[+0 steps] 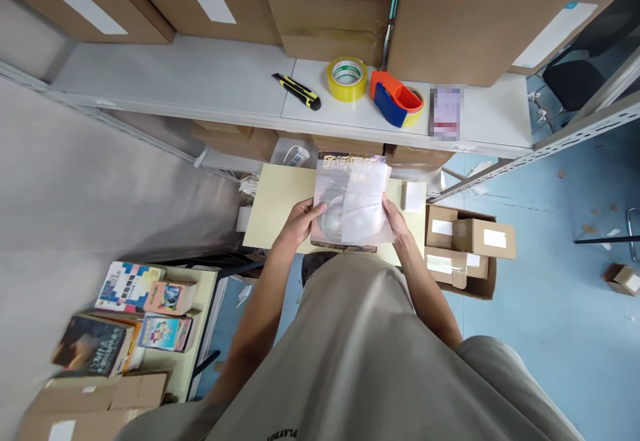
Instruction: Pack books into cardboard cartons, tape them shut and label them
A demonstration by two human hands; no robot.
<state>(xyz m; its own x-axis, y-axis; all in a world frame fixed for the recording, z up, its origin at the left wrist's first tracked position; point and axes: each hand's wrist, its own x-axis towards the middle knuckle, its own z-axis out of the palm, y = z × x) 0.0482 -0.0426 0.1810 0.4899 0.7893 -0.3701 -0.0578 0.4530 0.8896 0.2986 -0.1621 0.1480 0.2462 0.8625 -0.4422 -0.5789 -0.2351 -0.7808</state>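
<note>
Between both hands is a flat book (330, 211) with a dark picture cover, mostly covered by a translucent whitish sheet (365, 201). My left hand (300, 222) grips the left side, its thumb lying on top. My right hand (396, 220) holds the right edge with the thumb near the sheet's side; its other fingers are hidden underneath. The book is above a pale yellow tabletop (280, 194), close to my body. A stack of small white paper (413, 196) lies on the tabletop to the right of my right hand.
On the grey shelf (215, 81) ahead lie a box cutter (297, 91), a tape roll (347, 79), an orange and blue tape dispenser (395, 99) and a blurred-out packet (447, 113). Cardboard boxes (330, 24) stand behind them. Books (167, 298) are stacked at left; a box of cartons (465, 288) stands right.
</note>
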